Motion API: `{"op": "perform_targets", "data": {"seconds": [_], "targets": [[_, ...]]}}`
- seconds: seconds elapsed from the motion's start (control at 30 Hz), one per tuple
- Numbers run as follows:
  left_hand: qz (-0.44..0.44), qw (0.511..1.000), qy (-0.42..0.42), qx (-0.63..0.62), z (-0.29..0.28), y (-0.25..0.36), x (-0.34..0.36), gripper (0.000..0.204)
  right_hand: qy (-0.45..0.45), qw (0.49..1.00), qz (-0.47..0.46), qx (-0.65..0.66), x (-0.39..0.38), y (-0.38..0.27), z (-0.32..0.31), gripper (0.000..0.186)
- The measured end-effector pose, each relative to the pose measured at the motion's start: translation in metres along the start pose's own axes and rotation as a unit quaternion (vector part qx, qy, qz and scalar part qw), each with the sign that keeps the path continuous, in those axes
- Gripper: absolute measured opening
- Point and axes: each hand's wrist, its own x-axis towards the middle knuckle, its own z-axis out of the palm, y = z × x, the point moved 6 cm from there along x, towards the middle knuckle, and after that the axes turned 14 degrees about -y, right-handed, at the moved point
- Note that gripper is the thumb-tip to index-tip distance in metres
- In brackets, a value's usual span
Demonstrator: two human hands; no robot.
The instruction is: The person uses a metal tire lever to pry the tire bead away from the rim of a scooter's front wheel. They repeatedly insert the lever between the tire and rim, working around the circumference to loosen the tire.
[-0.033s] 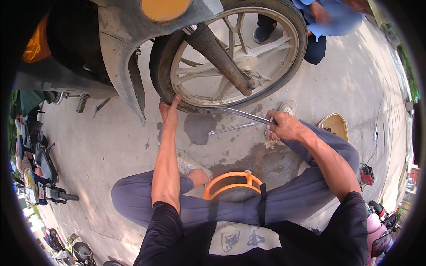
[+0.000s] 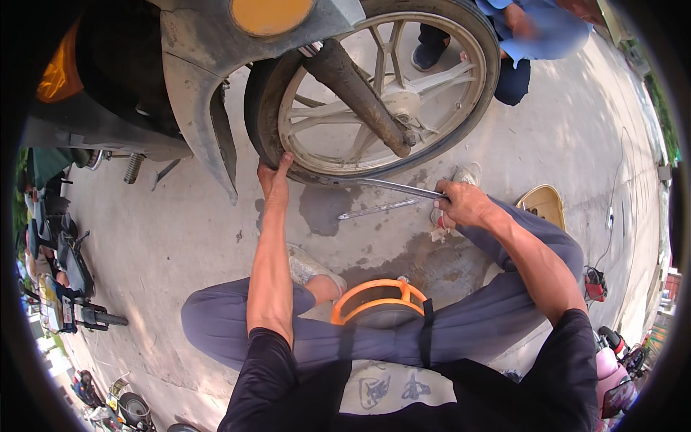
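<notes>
My left hand (image 2: 277, 176) grips the lower left of the tyre (image 2: 263, 108) on a motorbike's front wheel, beside the muddy fork leg (image 2: 356, 97). My right hand (image 2: 464, 203) is closed round a long steel lever (image 2: 403, 189), whose far end touches the bottom edge of the tyre. A second steel bar (image 2: 374, 209) lies on the concrete below it. The grey front fairing (image 2: 201, 122) with an amber reflector overhangs to the left of the wheel.
An orange wheeled seat (image 2: 371, 286) is beneath me. A yellow bowl (image 2: 540, 198) stands beside my right knee, with a small red device (image 2: 596, 284) and cord farther right. Parked scooters (image 2: 75, 266) line the left. A person in blue (image 2: 554, 32) crouches beyond the wheel.
The lever's far end has shifted very slightly down and to the right along the tyre's edge. My hands have barely moved.
</notes>
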Motion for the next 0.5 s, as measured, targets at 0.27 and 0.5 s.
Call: {"op": "perform_targets", "data": {"seconds": [0.27,0.5], "targets": [[0.038,0.996,0.037,-0.074,-0.009,-0.013,0.006,0.056,0.183,0.977,-0.047,-0.097,0.045,0.013,-0.012,0.024],[0.066,0.997,0.030,0.039,-0.009,0.018,0.020,0.054,0.192,0.975,-0.088,-0.070,0.071,0.000,-0.028,0.025]]}}
